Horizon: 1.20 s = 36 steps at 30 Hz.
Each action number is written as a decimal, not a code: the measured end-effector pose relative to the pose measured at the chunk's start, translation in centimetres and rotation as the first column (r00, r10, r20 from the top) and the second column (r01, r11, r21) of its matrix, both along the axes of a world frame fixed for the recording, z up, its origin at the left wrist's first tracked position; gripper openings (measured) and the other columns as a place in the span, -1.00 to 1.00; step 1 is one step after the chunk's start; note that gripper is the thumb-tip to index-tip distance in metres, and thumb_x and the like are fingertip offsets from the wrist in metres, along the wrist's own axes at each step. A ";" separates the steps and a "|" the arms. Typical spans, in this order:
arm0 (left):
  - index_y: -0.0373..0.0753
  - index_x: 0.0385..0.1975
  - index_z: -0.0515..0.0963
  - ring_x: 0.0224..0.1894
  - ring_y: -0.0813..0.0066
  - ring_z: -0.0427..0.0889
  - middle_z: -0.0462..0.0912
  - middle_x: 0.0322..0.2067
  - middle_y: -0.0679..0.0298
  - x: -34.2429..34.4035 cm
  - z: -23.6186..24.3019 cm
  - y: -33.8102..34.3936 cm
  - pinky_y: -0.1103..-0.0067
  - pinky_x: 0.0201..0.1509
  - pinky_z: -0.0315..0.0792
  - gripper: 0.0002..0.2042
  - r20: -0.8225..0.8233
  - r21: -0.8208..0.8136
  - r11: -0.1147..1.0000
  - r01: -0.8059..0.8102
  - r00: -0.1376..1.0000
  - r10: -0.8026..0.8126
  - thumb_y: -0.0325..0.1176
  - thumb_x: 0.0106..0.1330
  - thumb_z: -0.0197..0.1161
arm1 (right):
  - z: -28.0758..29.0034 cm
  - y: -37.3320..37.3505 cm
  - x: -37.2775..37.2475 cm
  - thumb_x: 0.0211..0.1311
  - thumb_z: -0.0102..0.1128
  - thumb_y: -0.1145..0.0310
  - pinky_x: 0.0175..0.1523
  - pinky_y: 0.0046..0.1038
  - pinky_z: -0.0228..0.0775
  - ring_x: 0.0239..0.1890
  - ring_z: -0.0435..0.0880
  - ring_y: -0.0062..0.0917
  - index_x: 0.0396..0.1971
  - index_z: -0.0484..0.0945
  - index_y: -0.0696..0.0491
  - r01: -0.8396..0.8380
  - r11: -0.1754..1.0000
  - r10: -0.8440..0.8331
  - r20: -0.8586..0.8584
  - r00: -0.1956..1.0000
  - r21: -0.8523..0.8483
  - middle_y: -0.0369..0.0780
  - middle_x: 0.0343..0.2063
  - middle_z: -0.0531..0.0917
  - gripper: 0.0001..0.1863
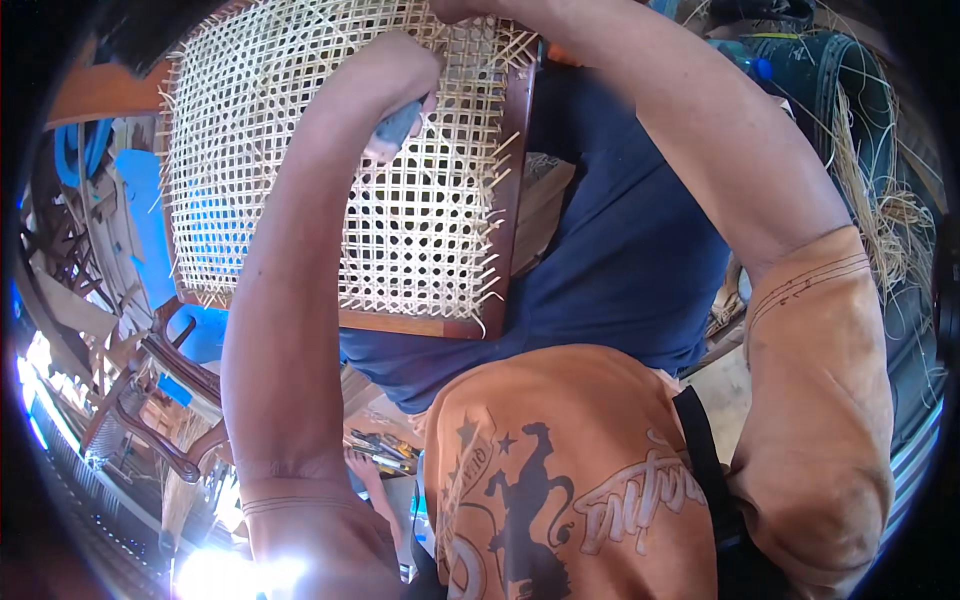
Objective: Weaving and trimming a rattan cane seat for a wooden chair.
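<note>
A woven cane panel [410, 235] in an open lattice lies stretched over a reddish-brown wooden frame [512, 180] across my lap. Loose cane ends stick out along its right and lower edges. Over the upper middle of the weave is my left hand [398, 75], bent at the wrist and closed around a small blue-grey object [398, 124] whose kind I cannot make out. My right hand [458, 8] reaches the panel's top edge from the right; the picture's edge cuts it off and its fingers are hidden.
Loose cane strands [890, 230] hang in a bundle at the far right, near a dark rounded container [840, 70]. Carved wooden chair parts [150, 430] stand at the lower left. Several hand tools [385, 448] lie below, beside another person's hand [362, 466].
</note>
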State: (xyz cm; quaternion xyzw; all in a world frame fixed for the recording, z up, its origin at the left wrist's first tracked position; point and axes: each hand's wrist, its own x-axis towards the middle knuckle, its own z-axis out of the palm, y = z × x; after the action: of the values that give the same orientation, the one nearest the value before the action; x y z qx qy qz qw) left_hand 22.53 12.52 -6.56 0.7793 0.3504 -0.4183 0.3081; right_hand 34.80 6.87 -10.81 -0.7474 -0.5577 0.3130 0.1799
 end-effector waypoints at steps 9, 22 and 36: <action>-0.34 -0.75 0.54 -0.70 0.33 0.58 0.55 -0.75 0.13 1.9 -2.6 -1.0 0.46 -0.45 0.49 -0.64 0.041 0.157 0.949 0.275 0.958 -0.284 -0.20 0.17 0.16 | -3.1 0.1 0.7 -0.12 0.07 0.37 -0.20 -0.27 0.45 -0.33 0.62 -0.11 -0.39 0.62 0.15 -0.031 0.982 0.007 0.130 0.991 0.184 0.04 -0.40 0.62 -0.73; -0.32 -0.34 0.58 -0.33 0.03 0.61 0.62 -0.38 -0.05 -6.0 1.5 -0.3 0.25 -0.16 0.44 -0.62 -0.032 0.457 0.839 0.294 0.949 -0.315 -0.24 0.27 -0.20 | -2.6 -1.3 -0.4 -0.08 0.03 0.42 -0.20 -0.27 0.44 -0.30 0.61 -0.15 -0.41 0.60 0.20 -0.096 0.977 0.078 0.100 0.992 0.192 0.08 -0.39 0.60 -0.75; -0.38 -0.52 0.54 -0.43 0.05 0.59 0.57 -0.58 -0.01 -5.3 3.4 1.4 0.34 -0.30 0.48 -0.80 0.213 0.206 0.945 0.255 0.931 -0.297 -0.38 0.07 0.02 | 5.0 -0.3 -2.0 -0.05 0.14 0.42 -0.14 -0.29 0.45 -0.20 0.62 -0.22 -0.25 0.60 0.08 -0.023 0.994 0.020 -0.038 0.999 -0.102 -0.03 -0.27 0.63 -0.71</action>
State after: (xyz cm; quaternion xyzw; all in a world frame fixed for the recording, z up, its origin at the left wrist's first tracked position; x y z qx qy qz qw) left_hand 17.25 13.97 -3.15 0.8898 0.2323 -0.3275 0.2169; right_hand 32.82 6.53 -5.83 -0.7437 -0.5455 0.3569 0.1480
